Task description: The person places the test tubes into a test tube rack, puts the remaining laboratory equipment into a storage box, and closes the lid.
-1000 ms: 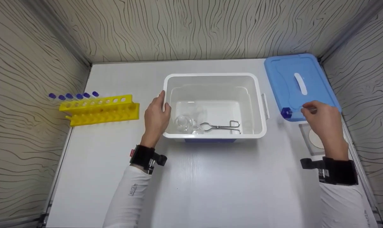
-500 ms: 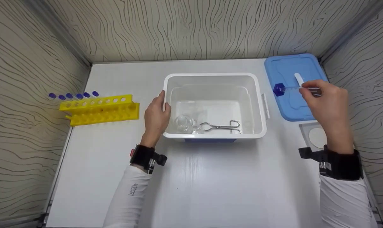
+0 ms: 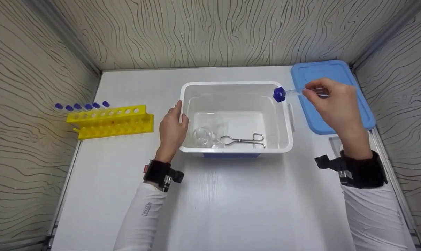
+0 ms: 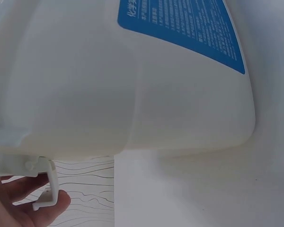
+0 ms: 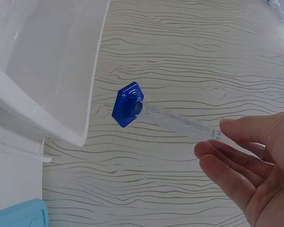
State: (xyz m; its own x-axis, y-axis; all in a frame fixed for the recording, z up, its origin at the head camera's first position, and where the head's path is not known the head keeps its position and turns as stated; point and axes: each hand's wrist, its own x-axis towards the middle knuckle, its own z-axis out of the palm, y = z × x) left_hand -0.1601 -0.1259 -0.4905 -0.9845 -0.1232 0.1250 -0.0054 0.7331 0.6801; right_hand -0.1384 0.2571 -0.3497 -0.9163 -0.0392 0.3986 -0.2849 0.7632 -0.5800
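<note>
My right hand pinches a clear graduated cylinder by its tube, with fingers and thumb on opposite sides. The cylinder is tilted sideways, and its blue hexagonal base overlaps the right rim of a white plastic bin in the head view. At the bin's left side, my left hand grips the edge, fingers around the white latch in the left wrist view. Inside the bin lie metal tongs and clear glassware, whose exact kind is hard to tell.
A yellow test tube rack with several purple-capped tubes stands on the left. The blue lid lies at the right, near a grey square with a pale disc, partly hidden by my right arm. Patterned panels surround the white table.
My right hand has carried the graduated cylinder up from the lid's near edge, then left to the bin's right rim. My left hand stays at the bin.
</note>
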